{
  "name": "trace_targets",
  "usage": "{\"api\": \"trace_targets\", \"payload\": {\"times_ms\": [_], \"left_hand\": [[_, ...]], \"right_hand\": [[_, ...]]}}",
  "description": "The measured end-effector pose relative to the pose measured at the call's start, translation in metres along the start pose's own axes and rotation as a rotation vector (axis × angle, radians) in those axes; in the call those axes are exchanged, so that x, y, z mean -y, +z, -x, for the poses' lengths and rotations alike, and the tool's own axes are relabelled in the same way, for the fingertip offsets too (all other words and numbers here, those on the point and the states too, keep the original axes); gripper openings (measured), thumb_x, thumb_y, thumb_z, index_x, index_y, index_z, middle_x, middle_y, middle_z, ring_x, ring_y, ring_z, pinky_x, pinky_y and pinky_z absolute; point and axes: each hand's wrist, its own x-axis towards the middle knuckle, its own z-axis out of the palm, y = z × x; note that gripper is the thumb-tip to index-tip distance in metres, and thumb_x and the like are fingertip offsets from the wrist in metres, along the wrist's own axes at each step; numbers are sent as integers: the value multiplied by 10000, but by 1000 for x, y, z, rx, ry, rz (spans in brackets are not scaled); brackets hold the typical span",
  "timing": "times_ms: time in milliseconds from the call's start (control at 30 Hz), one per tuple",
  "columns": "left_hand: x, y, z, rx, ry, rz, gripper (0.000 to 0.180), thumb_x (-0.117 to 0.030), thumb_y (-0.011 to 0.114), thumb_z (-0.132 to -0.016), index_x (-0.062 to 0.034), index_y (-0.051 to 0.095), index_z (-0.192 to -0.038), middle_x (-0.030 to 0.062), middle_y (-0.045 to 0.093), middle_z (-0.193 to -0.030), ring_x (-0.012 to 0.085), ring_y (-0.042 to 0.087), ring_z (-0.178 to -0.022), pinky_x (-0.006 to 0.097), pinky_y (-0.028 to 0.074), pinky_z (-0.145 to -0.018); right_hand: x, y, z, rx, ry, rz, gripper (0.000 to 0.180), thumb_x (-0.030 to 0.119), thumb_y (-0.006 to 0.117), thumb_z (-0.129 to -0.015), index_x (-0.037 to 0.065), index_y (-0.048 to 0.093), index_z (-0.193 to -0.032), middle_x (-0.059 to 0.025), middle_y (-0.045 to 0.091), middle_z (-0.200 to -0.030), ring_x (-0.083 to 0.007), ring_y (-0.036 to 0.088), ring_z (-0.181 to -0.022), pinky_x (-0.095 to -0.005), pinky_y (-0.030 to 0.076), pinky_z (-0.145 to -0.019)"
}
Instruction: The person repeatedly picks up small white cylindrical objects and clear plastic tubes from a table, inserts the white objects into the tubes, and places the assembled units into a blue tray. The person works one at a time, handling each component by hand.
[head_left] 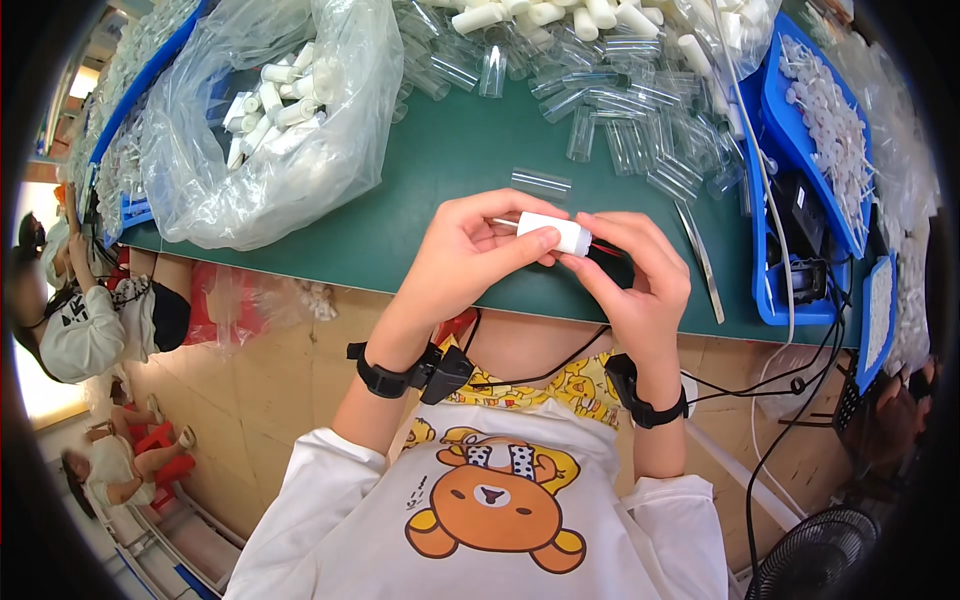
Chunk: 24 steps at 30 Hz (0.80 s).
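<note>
Over the table's front edge, my left hand [465,248] is closed round a small white plastic cylinder [543,231], lying almost level. A thin pale stem shows at its left end, between the fingers. With thumb and fingertips, my right hand [642,268] pinches the cylinder's bluish-white right end. A bit of red and dark wire shows beside the right fingers; where it leads is hidden. Just beyond my hands lies one clear tube [541,184]. To the right of my right hand rest metal tweezers [702,262].
On the green table [440,140], a clear plastic bag [350,170] holds white cylinders at left. Many clear tubes [625,145] and white cylinders are heaped at the back. Blue trays [770,295] with small white parts stand at right, near cables. A fan [815,555] is lower right; people sit at left.
</note>
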Motion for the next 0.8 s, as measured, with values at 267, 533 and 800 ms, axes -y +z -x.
{"api": "trace_targets", "payload": {"times_ms": [267,533,800], "left_hand": [[1,2,1,-15,44,10,233,-9,662,-845,62,624,-1065,128,659,-1015,156,644,-915,269,531,-809],[12,42,33,29,68,212,244,63,644,-820,80,622,-1062,132,648,-1048,187,618,-999,304,510,-870],[10,66,32,-7,-65,260,331,-28,615,-879,-16,402,-1133,145,641,-1038,151,619,-983,269,501,-831]], "right_hand": [[-1,2,4,-38,48,-143,474,-12,773,-687,-2,623,-1137,-117,629,-1014,-179,617,-876,-282,511,-757],[12,10,49,-120,253,-495,532,43,819,-668,-9,624,-1160,-89,535,-1071,-160,537,-940,-275,449,-818],[33,7,56,-520,314,-548,215,200,609,-884,-8,570,-919,-77,492,-952,-159,488,-836,-279,415,-726]]}}
